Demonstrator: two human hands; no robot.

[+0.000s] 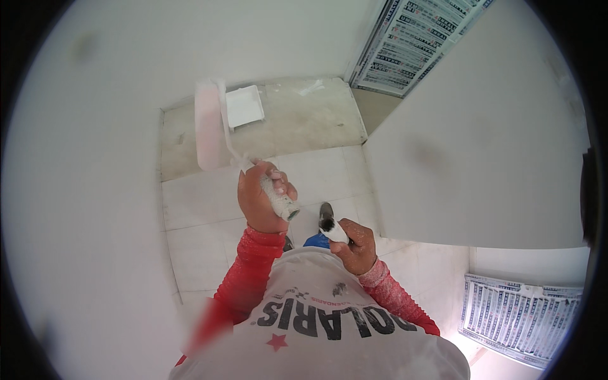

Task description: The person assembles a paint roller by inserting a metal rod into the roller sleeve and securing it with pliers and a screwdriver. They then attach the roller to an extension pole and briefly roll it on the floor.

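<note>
My left hand (258,201) is closed round the whitish, paint-crusted handle of a paint roller (208,125). The roller's pale pink and white sleeve points away from me, near the left wall; I cannot tell whether it touches the wall. Closer to my body, my right hand (360,246) grips a short white tube-shaped thing (337,233) with a dark end, whose exact kind does not show. Beyond the roller's frame, a white paint tray (245,106) rests on a beige floor strip (304,130).
Pale walls (95,158) rise at left and ahead. A large light panel (468,145), perhaps a door, stands at right. Film with print covers a frame (405,47) at the far right and another (519,320) at the lower right. Light tiles (202,209) surround my shoes (325,211).
</note>
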